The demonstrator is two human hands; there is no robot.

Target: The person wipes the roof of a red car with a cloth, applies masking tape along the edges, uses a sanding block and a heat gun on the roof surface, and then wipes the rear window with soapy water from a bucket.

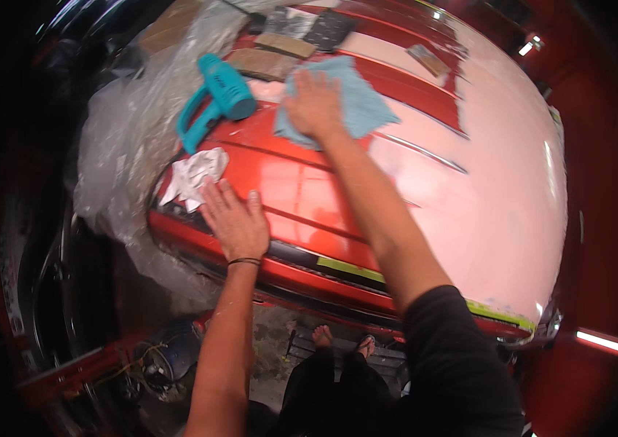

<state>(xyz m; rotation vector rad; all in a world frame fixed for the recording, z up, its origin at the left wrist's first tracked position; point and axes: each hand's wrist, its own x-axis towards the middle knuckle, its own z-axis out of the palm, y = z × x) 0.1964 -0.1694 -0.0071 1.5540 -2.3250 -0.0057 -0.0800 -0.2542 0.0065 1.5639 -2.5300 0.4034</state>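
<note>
My right hand (314,105) lies flat, fingers spread, on a light blue cloth (362,104) that rests on a red car roof (291,191). Near the roof's front edge, my left hand (236,222) is laid open on the red paint. Its fingertips are at a crumpled white cloth (194,177); whether they touch it I cannot tell. A teal heat gun (225,91) lies on its side between the two cloths, to the left of my right hand. Pale pinkish filler or primer (494,182) covers the roof's right part.
Beyond the blue cloth lie tan sanding blocks (262,64) and a dark pad (330,30). Another small block (428,60) sits farther right. Clear plastic sheeting (123,156) drapes over the left side. Yellow-green tape (350,269) runs along the near edge. A dark bucket (171,357) stands below.
</note>
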